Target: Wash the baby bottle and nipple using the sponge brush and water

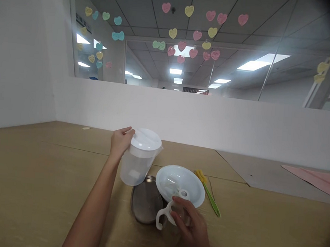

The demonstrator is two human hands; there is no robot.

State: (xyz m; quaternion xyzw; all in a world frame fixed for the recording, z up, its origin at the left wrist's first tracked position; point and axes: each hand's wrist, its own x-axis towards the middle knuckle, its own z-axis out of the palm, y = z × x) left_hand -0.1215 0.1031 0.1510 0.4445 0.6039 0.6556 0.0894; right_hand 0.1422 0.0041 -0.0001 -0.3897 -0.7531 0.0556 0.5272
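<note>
My left hand [121, 141] is closed at the handle side of a translucent pitcher [136, 166] with a white lid; the pitcher tilts slightly. My right hand [193, 225] grips a small clear container [171, 229] by its white collar, which has a hooked white handle; its lower part is blurred. Behind that hand is a pale white bowl [196, 182] holding clear plastic pieces and a white ring-shaped part [184, 194]. Between the pitcher and the small container lies a flat, dark metal vessel [146, 203] with a rounded end.
A brush [212, 200] with a green handle and yellow head lies right of the bowl. Pink cloth [316, 179] and a grey sheet [241, 168] are at the right. A white wall [154, 109] with a window above closes off the tabletop's back.
</note>
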